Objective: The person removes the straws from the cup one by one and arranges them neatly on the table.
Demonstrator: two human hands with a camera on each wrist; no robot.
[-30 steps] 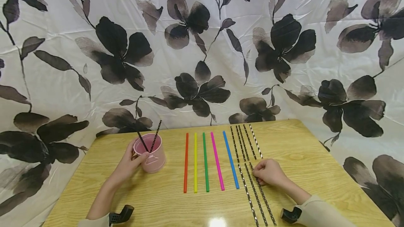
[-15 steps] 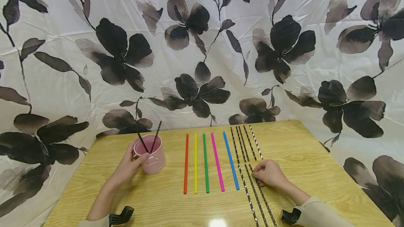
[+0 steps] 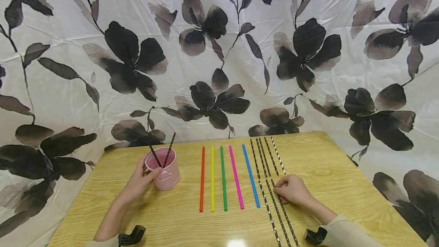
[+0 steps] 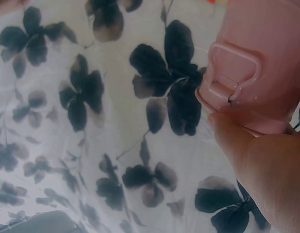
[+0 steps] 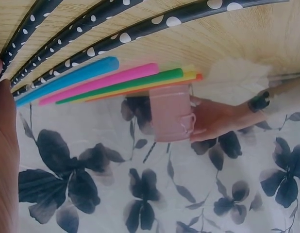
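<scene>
My left hand (image 3: pixel 138 184) holds a small pink bucket (image 3: pixel 168 179) by its left side, thumb over the rim and the other fingers partly hidden behind it. In the left wrist view, the thumb presses on the bucket's rim beside a little handle (image 4: pixel 237 63). Two dark straws (image 3: pixel 169 151) lean inside the bucket. On the right, my right hand (image 3: pixel 293 190) pinches a black straw with white dots (image 3: pixel 289 220) near its far end; the straw lies on the table. Fingertips are mostly cut off in the right wrist view.
Red (image 3: pixel 202 178), yellow (image 3: pixel 212 178), green (image 3: pixel 223 178), pink (image 3: pixel 236 178) and blue (image 3: pixel 251 176) straws lie side by side on the wooden table (image 3: pixel 171 216). Several patterned black straws (image 3: pixel 262 157) form two rows on the right. Floral cloth (image 3: pixel 212 60) hangs behind.
</scene>
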